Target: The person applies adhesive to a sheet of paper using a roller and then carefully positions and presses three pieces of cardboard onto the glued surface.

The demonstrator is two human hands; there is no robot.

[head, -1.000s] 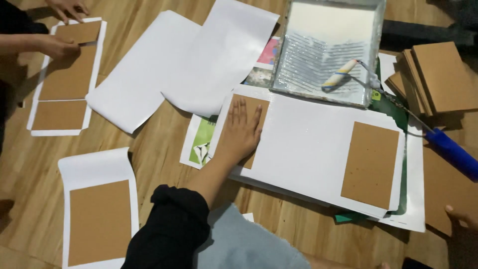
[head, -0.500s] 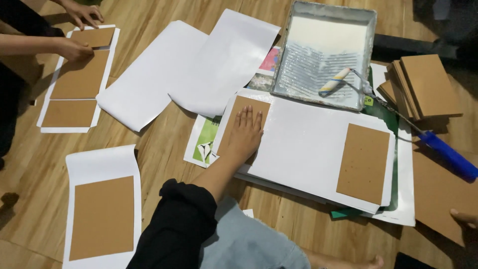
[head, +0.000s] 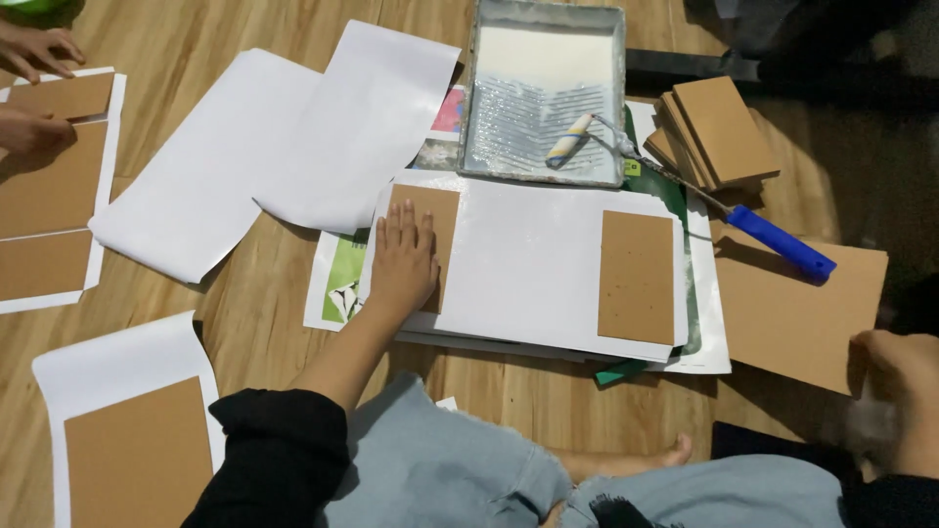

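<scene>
A white sheet (head: 528,264) lies on the wooden floor (head: 254,313); the left hand (head: 401,259) presses flat, fingers together, on its left brown card (head: 442,220); the right hand (head: 895,391) grips a larger brown board (head: 792,313)

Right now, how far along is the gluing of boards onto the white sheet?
Done: a brown board already lies flat on the right of the white sheet. In hand: the left hand presses flat on a second board at the sheet's left edge; the right hand touches a big board. Left: a stack of boards waits beside the tray, where the roller rests.
</scene>
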